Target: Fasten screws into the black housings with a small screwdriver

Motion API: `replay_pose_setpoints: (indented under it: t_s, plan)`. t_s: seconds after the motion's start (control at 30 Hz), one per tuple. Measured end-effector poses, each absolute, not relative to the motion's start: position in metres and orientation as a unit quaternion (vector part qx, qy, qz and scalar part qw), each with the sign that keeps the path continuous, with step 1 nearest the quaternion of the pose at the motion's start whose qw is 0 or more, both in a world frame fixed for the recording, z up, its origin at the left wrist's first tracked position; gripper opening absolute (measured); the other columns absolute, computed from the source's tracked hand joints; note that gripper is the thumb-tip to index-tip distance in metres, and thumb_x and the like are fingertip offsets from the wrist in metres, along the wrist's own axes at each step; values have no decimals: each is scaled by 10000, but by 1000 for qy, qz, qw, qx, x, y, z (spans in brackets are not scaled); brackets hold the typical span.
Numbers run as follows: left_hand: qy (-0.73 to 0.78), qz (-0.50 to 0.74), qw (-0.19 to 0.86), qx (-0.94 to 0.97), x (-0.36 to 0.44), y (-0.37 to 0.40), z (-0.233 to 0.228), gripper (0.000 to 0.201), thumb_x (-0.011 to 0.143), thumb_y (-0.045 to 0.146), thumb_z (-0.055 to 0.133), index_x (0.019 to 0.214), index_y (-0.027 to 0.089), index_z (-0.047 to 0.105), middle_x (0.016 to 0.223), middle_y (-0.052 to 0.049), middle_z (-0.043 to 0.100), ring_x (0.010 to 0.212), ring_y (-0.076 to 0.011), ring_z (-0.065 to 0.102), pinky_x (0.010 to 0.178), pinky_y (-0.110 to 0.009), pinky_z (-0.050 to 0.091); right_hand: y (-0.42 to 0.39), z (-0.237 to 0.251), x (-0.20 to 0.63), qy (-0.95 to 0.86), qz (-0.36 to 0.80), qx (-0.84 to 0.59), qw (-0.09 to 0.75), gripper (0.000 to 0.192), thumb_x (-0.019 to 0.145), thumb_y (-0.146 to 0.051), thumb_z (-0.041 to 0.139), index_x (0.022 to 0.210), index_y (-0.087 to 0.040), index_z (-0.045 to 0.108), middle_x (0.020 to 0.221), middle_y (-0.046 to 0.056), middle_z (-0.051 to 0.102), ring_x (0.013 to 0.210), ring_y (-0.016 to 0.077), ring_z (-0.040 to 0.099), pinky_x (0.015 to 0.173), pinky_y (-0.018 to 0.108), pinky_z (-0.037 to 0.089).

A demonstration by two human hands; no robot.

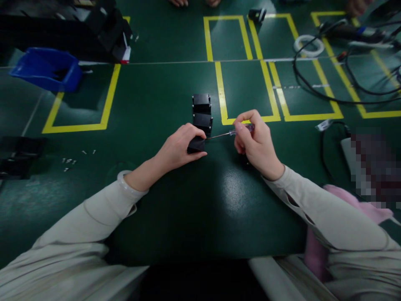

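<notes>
My left hand (181,146) is closed around a small black block-shaped part (196,145), its thumb and fingers on opposite sides. In my right hand (255,144) is a screwdriver (232,132) with a clear handle and a thin metal shaft pointing left. The tip meets the right upper edge of the held part; whether it sits in a screw I cannot tell. Just beyond, two similar black parts (201,100) stand in a row, with small shiny screws at their sides. Something dark lies partly hidden beneath my right hand.
Loose screws (69,161) lie at left, near more black parts (21,156). A blue bin (48,69) stands at the upper left. Black cables (300,75) and a white ring (309,45) occupy the upper right. Another person's hands (194,2) show at the far edge.
</notes>
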State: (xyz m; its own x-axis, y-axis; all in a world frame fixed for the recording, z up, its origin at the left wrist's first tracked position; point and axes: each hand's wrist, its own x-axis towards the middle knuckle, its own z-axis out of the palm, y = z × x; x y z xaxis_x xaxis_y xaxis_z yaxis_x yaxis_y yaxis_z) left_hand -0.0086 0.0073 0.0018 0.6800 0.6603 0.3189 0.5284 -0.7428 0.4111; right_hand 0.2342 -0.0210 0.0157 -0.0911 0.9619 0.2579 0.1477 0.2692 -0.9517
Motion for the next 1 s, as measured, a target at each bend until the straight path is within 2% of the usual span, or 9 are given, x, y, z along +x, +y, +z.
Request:
replay_pose_setpoints:
  t_s: [0.17, 0.3, 0.4, 0.5, 0.7, 0.9, 1.0]
  plan:
    - [330, 230, 147, 904, -8, 7, 2, 359, 862, 291, 748, 1133, 177, 543, 1115, -74, 631, 1027, -227, 604, 889, -351, 504, -21, 15, 234, -617, 400, -445, 511, 165, 1007, -376, 559, 934, -252, 479, 484, -106, 409, 354, 68, 393, 354, 231, 246]
    - [327, 234, 144, 904, -8, 7, 2, 358, 863, 283, 749, 1134, 174, 543, 1113, -75, 631, 1028, -227, 604, 894, -352, 505, -21, 14, 233, -606, 412, -438, 521, 195, 983, -408, 599, 974, -261, 471, 543, -103, 415, 384, 71, 417, 350, 231, 275]
    - [327, 233, 144, 904, -9, 7, 2, 358, 863, 288, 750, 1134, 176, 543, 1116, -77, 631, 1025, -228, 604, 888, -354, 507, -21, 14, 234, -612, 407, -442, 514, 217, 999, -434, 567, 921, -252, 476, 530, -99, 427, 387, 69, 416, 369, 234, 296]
    - [330, 230, 146, 904, -9, 8, 1, 366, 859, 298, 754, 1133, 179, 543, 1119, -77, 630, 1023, -228, 605, 881, -354, 508, -21, 15, 234, -623, 393, -448, 506, 254, 1016, -451, 532, 876, -245, 479, 482, -102, 419, 365, 64, 391, 374, 240, 266]
    - [328, 231, 147, 904, -8, 7, 2, 354, 867, 299, 740, 1134, 181, 539, 1122, -78, 631, 1027, -228, 605, 885, -355, 510, -21, 15, 234, -613, 399, -441, 520, 218, 981, -444, 595, 951, -263, 476, 554, -99, 421, 397, 74, 423, 367, 242, 291]
    - [340, 219, 150, 902, -9, 7, 2, 366, 860, 307, 742, 1137, 190, 535, 1130, -79, 629, 1039, -238, 604, 892, -368, 508, -21, 17, 234, -621, 398, -457, 497, 240, 998, -447, 562, 873, -259, 481, 476, -99, 416, 361, 78, 392, 367, 253, 259]
    - [340, 218, 154, 902, -9, 7, 3, 363, 862, 301, 739, 1140, 187, 535, 1136, -81, 629, 1044, -236, 603, 897, -364, 506, -21, 18, 234, -614, 405, -448, 508, 229, 980, -456, 592, 920, -267, 478, 510, -100, 414, 375, 81, 403, 363, 254, 269]
